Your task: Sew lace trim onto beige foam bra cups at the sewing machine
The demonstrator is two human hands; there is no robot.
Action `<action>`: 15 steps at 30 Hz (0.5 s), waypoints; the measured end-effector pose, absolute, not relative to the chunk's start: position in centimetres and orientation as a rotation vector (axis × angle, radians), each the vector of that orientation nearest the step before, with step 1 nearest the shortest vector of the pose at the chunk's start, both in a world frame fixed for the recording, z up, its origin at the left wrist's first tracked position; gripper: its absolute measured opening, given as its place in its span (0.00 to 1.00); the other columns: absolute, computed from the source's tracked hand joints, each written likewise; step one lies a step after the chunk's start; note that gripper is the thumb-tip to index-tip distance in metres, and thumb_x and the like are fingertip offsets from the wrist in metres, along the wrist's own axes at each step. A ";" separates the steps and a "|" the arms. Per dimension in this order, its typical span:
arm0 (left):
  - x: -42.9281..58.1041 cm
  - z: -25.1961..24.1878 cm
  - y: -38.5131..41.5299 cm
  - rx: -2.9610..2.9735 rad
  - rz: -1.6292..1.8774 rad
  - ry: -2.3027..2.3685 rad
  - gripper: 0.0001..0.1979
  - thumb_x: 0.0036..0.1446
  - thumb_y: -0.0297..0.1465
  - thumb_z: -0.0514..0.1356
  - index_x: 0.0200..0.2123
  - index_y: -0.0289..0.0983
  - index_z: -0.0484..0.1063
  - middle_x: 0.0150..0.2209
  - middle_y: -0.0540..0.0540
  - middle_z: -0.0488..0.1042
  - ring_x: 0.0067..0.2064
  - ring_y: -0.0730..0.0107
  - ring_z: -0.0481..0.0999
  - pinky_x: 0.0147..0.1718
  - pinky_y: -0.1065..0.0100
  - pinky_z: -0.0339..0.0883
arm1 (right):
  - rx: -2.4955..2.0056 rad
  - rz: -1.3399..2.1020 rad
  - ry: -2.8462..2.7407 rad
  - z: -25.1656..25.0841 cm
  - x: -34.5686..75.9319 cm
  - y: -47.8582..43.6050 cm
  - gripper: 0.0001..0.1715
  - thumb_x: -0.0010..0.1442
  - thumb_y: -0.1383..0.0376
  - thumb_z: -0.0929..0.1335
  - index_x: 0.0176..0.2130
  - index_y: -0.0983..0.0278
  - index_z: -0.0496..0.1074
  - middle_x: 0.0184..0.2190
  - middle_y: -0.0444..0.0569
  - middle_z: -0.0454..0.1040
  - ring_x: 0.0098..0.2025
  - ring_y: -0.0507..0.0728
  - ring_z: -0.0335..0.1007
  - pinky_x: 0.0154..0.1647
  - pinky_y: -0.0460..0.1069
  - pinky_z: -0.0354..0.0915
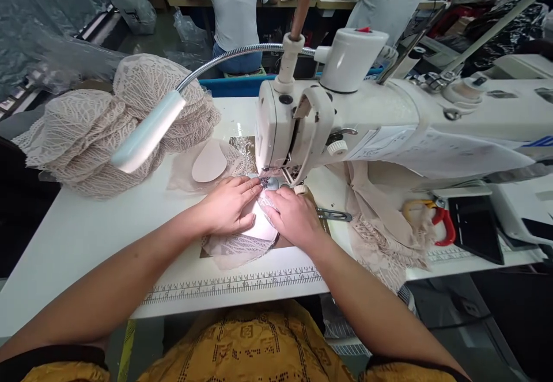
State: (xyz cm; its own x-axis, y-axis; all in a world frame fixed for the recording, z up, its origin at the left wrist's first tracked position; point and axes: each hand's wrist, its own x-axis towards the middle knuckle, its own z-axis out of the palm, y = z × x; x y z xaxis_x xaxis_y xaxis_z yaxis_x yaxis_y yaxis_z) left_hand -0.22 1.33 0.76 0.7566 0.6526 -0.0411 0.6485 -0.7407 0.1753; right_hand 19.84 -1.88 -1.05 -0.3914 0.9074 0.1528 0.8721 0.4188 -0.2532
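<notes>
Under the needle area of a white sewing machine (294, 123) lies a lace piece (237, 248) with a smooth white teardrop-shaped template (261, 227) on top. My left hand (228, 204) rests flat on the left side of these layers, fingers stretched toward the presser foot. From the right, my right hand (296, 215) lies on the same layers, its fingers extended and pointing at the foot. Both hands press on the work without wrapping round it. The stitching point is partly hidden by my fingertips. Another pale teardrop piece (209, 162) lies on lace just beyond my left hand.
Stacks of lace pieces (82, 134) stand at the left under a gooseneck lamp (149, 131). More beige lace fabric (375, 226), red-and-yellow-handled snips (443, 225) and a dark phone-like device (475, 226) lie right. A ruler strip (242, 284) runs along the front edge. Two people sit beyond.
</notes>
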 end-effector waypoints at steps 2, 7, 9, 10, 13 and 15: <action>-0.3 0.8 1.8 2.791 0.010 1.000 0.35 0.59 0.40 0.54 0.65 0.25 0.58 0.66 0.31 0.57 0.64 0.42 0.59 0.60 0.48 0.57 | -1.561 0.189 -2.405 -1.0 19.8 -1.9 0.16 0.64 0.62 0.65 0.48 0.63 0.75 0.39 0.54 0.77 0.41 0.61 0.70 0.39 0.53 0.61; -1.2 1.5 2.7 2.826 -0.049 0.907 0.34 0.57 0.36 0.55 0.65 0.28 0.59 0.66 0.34 0.58 0.64 0.45 0.60 0.62 0.50 0.56 | -1.540 0.210 -2.401 -0.9 20.0 -1.8 0.16 0.64 0.66 0.63 0.49 0.63 0.75 0.41 0.53 0.78 0.39 0.60 0.70 0.39 0.53 0.62; -1.6 1.9 2.8 2.837 -0.050 0.893 0.31 0.55 0.32 0.55 0.63 0.29 0.63 0.65 0.34 0.61 0.64 0.46 0.62 0.61 0.49 0.56 | -1.541 0.220 -2.394 -0.9 20.3 -1.8 0.18 0.64 0.68 0.61 0.49 0.64 0.75 0.40 0.53 0.78 0.38 0.60 0.71 0.39 0.52 0.62; -1.7 2.0 2.7 2.848 -0.028 0.890 0.30 0.55 0.30 0.55 0.61 0.29 0.65 0.64 0.34 0.62 0.63 0.46 0.62 0.61 0.48 0.56 | -1.546 0.227 -2.389 -0.9 20.4 -1.8 0.19 0.64 0.69 0.60 0.49 0.64 0.75 0.40 0.53 0.78 0.38 0.60 0.71 0.38 0.52 0.62; -1.7 2.0 2.1 2.871 0.119 0.865 0.23 0.56 0.27 0.55 0.56 0.30 0.70 0.60 0.33 0.67 0.61 0.46 0.65 0.60 0.45 0.55 | -1.537 0.249 -2.367 -0.9 20.7 -1.9 0.21 0.63 0.72 0.59 0.50 0.65 0.75 0.40 0.54 0.78 0.38 0.60 0.71 0.37 0.52 0.62; -1.4 1.6 1.5 2.865 0.223 0.857 0.19 0.59 0.27 0.54 0.53 0.31 0.72 0.56 0.34 0.71 0.58 0.48 0.68 0.60 0.45 0.55 | -1.488 0.254 -2.356 -1.0 20.7 -2.0 0.22 0.63 0.73 0.59 0.50 0.64 0.75 0.40 0.52 0.77 0.37 0.58 0.70 0.36 0.51 0.62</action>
State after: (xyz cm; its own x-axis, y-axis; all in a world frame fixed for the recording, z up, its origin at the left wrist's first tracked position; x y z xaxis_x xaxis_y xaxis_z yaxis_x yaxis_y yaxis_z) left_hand -1.39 1.46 1.58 0.8266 0.5537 0.1005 0.5325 -0.8274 0.1787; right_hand 20.75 -1.98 -0.95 -0.3926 0.8999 0.1901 0.8387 0.4351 -0.3276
